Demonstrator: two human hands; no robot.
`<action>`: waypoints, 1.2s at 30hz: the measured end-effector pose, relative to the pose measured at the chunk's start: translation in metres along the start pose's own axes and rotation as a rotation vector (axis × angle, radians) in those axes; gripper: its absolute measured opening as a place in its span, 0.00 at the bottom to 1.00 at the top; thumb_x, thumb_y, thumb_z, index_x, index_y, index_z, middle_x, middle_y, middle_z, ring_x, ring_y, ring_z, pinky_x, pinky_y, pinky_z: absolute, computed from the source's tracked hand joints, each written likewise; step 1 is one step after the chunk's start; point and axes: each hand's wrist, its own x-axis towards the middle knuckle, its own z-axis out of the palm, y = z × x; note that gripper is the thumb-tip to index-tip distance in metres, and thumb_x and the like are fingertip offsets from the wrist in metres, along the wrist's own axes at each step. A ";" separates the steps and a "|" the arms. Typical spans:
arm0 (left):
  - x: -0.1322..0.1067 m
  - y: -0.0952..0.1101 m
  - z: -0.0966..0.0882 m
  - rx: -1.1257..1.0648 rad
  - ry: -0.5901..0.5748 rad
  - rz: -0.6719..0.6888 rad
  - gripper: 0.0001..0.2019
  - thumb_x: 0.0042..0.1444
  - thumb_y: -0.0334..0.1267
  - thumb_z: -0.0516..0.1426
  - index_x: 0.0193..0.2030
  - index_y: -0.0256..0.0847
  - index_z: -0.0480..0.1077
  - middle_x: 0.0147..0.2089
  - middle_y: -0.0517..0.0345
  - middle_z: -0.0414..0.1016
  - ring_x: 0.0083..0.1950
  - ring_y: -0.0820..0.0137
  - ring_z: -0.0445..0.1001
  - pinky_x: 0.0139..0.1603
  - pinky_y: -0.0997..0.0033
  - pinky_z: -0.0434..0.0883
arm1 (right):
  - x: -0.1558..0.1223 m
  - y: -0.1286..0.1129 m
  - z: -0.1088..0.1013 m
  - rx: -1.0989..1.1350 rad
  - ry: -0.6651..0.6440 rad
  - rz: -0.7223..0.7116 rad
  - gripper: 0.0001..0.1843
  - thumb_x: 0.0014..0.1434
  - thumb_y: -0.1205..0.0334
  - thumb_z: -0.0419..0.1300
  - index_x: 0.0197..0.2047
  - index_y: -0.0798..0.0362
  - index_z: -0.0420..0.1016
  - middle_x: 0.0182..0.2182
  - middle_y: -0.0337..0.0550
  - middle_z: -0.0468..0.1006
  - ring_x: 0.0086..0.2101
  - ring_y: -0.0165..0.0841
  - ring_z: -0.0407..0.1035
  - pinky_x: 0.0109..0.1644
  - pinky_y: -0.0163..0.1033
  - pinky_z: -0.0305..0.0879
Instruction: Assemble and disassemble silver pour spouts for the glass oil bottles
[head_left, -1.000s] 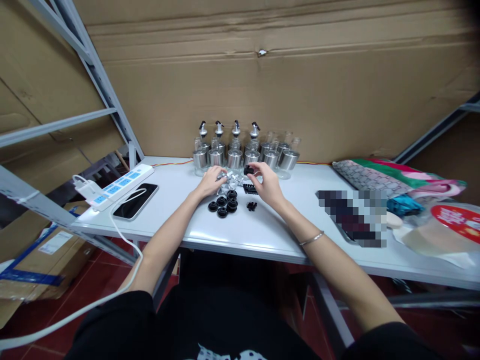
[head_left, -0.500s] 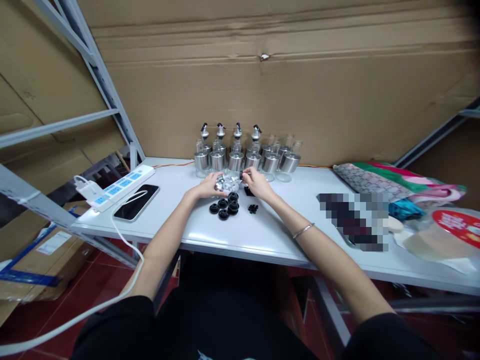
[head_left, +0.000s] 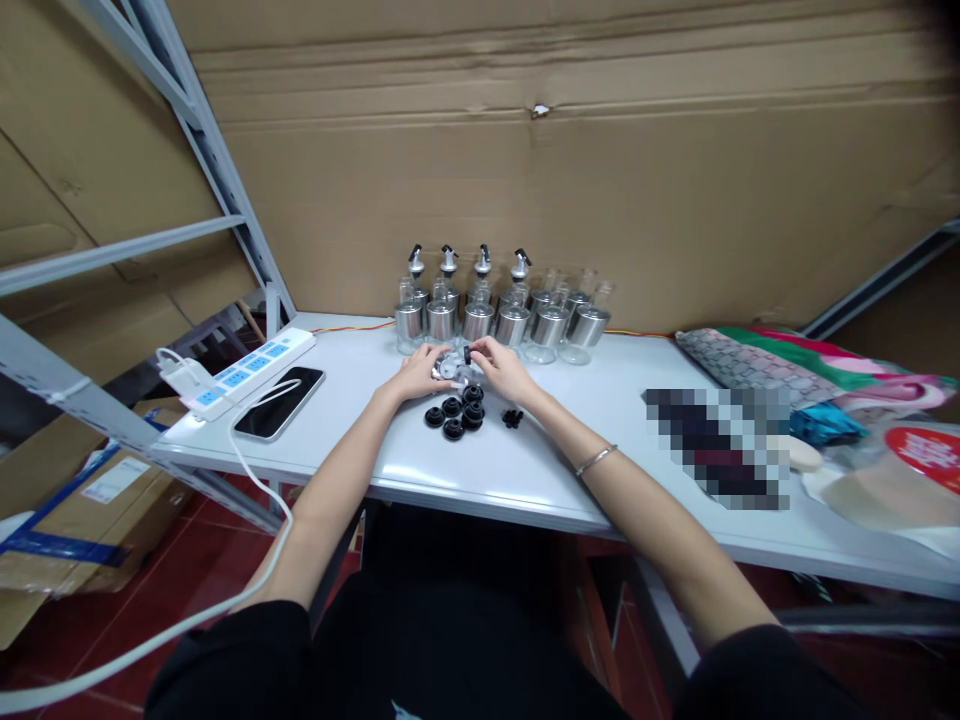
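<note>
Head view: right hand (head_left: 499, 366) pinches small black piece (head_left: 467, 355); left hand (head_left: 420, 373) beside shiny silver pieces (head_left: 448, 369), grip unclear.
Red label (head_left: 930, 456): lettering illegible.

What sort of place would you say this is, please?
Probably a makeshift workspace, perhaps in a storeroom: grey metal framing and large cardboard sheets stand around a white table, where bottles are lined up in rows behind loose black parts.

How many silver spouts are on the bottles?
4, all in the back row; from the left: first spout, second spout, third spout, fourth spout. None seem hidden.
</note>
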 end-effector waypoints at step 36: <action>0.000 0.004 -0.001 0.005 -0.030 0.020 0.29 0.53 0.48 0.57 0.61 0.42 0.58 0.58 0.45 0.59 0.63 0.52 0.59 0.63 0.49 0.58 | -0.031 -0.039 -0.008 -0.073 -0.272 -0.354 0.12 0.55 0.72 0.57 0.40 0.52 0.78 0.39 0.45 0.82 0.39 0.35 0.75 0.46 0.41 0.68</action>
